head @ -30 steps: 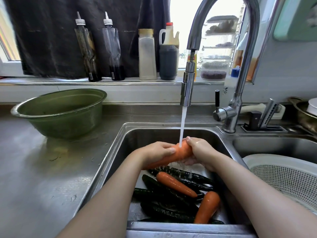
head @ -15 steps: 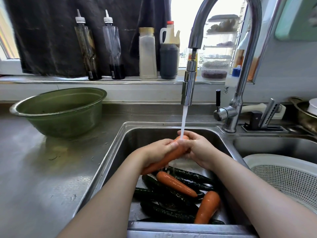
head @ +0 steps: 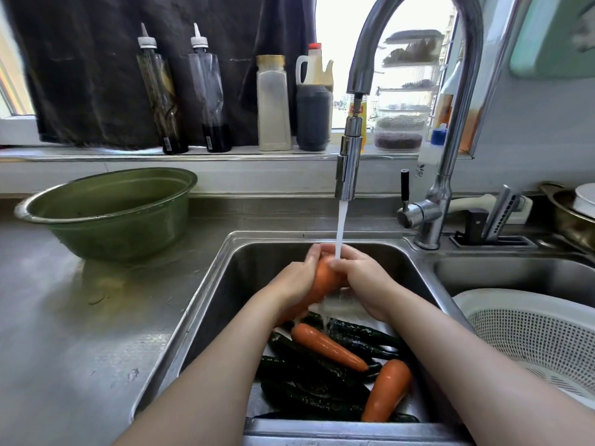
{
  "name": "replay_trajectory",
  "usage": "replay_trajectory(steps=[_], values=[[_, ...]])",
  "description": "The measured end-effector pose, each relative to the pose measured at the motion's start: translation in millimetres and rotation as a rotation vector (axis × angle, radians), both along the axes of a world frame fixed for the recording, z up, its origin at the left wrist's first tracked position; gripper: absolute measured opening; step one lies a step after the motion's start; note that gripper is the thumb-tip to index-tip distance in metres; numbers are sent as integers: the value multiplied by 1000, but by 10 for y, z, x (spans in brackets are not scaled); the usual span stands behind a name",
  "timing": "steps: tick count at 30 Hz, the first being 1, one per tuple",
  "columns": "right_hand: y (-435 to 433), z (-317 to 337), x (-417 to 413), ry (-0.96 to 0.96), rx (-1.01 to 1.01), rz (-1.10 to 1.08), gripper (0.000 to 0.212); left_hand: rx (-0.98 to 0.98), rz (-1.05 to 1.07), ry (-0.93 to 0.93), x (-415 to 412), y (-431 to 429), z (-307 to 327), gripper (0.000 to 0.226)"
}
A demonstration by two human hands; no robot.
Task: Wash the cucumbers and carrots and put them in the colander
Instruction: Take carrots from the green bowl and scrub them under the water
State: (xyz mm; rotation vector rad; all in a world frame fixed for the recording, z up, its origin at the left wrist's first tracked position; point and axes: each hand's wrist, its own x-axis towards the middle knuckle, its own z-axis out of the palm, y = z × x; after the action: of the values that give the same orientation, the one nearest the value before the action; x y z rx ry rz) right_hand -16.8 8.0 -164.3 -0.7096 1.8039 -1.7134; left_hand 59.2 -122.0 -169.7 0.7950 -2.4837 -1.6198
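Carrot (head: 322, 281) number one is up under the water stream (head: 340, 226), held between both hands over the sink (head: 244, 278). The left hand (head: 294, 281) wraps it from the 9 o'clock side and the right hand (head: 367, 281) cups it from 3 o'clock. Both have their fingers curled round the fat end, and the thin end pokes down toward 7 o'clock. The water lands right where the fingertips meet.

At 6 o'clock from the hands, on the sink bottom, two more carrots (head: 328, 346) lie on a heap of dark cucumbers (head: 309, 391). The white colander (head: 528, 333) sits in the other basin out at 3 o'clock. I can't see anything in it, though part of it runs out of view, so I'd guess we're early on.

What could go sideways: a wet carrot is slippery, and a rub with a loose grip could shoot it back onto the pile, so you'd lose track of which one's clean. The carry to the colander also crosses the divider, and a fumble there would likely drop it on the wrong side. The stream bouncing off the carrot's rounded shoulder may also splash the bench (head: 64, 317) at 9 o'clock.
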Motion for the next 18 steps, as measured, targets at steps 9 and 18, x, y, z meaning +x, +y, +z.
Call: replay_trajectory(steps=[9, 18], values=[[60, 17, -81, -47, -35, -167, 21, 488, -420, 16, 106, -171, -29, 45], [58, -80, -218, -198, 101, -55, 28, 415, -72, 8, 34, 185, 64, 63]])
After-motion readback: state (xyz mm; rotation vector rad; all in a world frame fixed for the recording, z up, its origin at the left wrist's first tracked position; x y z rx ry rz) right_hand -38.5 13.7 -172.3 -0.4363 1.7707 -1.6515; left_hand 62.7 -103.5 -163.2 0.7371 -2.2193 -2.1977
